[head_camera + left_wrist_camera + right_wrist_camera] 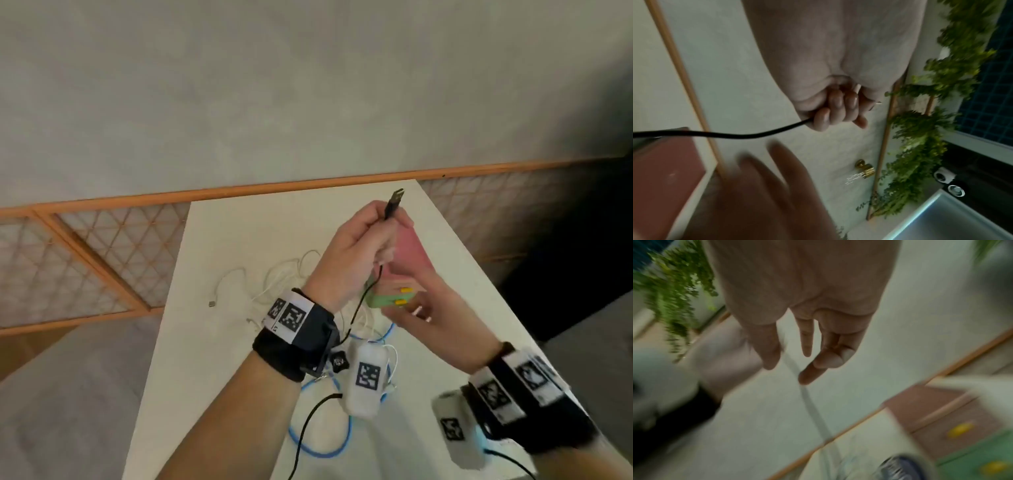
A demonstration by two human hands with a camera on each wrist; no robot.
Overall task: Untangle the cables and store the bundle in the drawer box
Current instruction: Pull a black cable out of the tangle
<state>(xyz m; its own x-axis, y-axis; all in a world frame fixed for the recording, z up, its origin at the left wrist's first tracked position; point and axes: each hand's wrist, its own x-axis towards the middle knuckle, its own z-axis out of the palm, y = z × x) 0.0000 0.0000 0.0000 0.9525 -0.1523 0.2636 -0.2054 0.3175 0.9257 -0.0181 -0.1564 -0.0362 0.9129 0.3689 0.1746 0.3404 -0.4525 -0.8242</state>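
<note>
Left hand (356,253): fingers (836,110) curled tight round the black cable (731,134), its USB plug (394,202) jutting above the fist. Right hand (435,318): fingers (809,374) loosely spread, holding nothing, just below that fist; blurred in both wrist views. Drawer box (407,267) lies behind the fingers, mostly hidden. White cables (274,277) and blue cable (322,452) lie on the counter (222,342), head view only.

Matt white table (239,240), glossy metal plug (397,196)
</note>
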